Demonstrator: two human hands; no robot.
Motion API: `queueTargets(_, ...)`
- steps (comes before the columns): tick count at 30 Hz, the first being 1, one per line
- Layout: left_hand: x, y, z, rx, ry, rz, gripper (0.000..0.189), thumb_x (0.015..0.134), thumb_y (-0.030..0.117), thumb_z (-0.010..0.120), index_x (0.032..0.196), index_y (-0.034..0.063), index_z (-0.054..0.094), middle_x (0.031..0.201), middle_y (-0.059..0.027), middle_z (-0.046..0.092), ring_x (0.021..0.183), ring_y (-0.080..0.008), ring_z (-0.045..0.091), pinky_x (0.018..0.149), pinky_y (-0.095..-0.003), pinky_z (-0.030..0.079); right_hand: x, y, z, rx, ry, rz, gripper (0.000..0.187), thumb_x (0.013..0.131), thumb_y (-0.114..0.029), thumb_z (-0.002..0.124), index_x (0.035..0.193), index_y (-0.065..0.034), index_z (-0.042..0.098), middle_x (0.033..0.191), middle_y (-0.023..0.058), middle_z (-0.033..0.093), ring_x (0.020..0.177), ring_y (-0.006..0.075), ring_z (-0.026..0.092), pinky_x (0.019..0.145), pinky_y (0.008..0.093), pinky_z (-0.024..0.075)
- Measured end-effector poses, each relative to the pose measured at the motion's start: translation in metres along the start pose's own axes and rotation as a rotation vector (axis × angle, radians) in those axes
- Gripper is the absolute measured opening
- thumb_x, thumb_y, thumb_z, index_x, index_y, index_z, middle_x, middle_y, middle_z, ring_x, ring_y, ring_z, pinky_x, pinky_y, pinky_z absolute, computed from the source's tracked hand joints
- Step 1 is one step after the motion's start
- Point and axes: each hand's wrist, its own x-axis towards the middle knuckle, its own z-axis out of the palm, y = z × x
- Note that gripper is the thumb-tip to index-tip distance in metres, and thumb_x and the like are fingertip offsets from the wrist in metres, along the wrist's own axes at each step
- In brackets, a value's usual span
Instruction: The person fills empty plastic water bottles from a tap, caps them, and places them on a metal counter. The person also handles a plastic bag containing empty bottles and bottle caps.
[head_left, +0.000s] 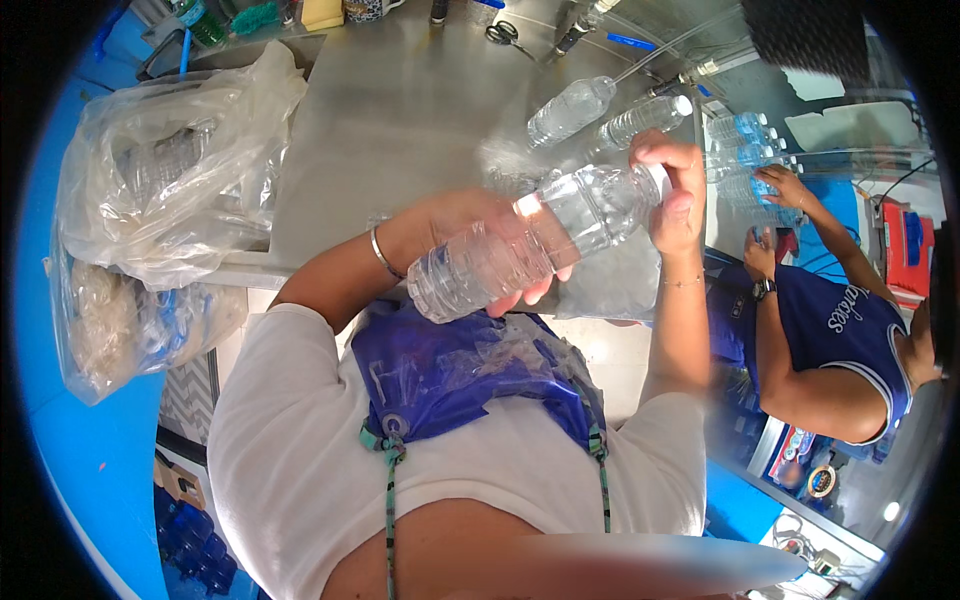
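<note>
I hold a clear plastic bottle (600, 202) tilted over the front of a steel counter, its neck towards the upper right. My left hand (480, 240), with a bangle at the wrist, is wrapped around the bottle's body; part of it shows only through the plastic. At the neck, the thumb and fingers of my right hand (675, 199) grip the white cap (660, 180). Just beyond lie a clear bottle (574, 112) with a thin tube (675, 45) at its neck and a white-capped bottle (641, 121).
Left, a large clear plastic bag (180, 165) holds clear bottles. Scissors (510, 37), a yellow sponge (322, 13) and valves with blue handles (631, 41) are at the steel counter's (382, 97) far side. At right, a co-worker's hand (784, 186) touches bottles with blue labels (742, 154).
</note>
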Motion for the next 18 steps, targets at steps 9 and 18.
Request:
queueTargets(9, 0.019, 0.019, 0.0, 0.984, 0.485, 0.011, 0.062, 0.066, 0.031, 0.078, 0.108, -0.0089, 0.055, 0.088, -0.0219, 0.065, 0.073, -0.0327, 0.068, 0.065, -0.0381, 0.055, -0.012, 0.013, -0.024, -0.268, -0.138, 0.292, 0.032, 0.093, -0.026, 0.043, 0.083, 0.0024, 0.055, 0.067, 0.0168, 0.054, 0.058, 0.0307, 0.057, 0.058, 0.0355, 0.0449)
queueTargets(18, 0.063, 0.01, -0.003, 1.674, 0.987, 0.124, 0.059, 0.062, 0.029, 0.079, 0.101, -0.0076, 0.053, 0.076, -0.0214, 0.065, 0.073, -0.038, 0.066, 0.068, -0.0419, 0.051, -0.036, 0.037, -0.045, 0.0, 0.05, 0.884, 0.032, 0.098, -0.031, 0.044, 0.091, -0.0025, 0.056, 0.068, 0.0167, 0.05, 0.063, 0.0264, 0.052, 0.063, 0.0358, 0.0421)
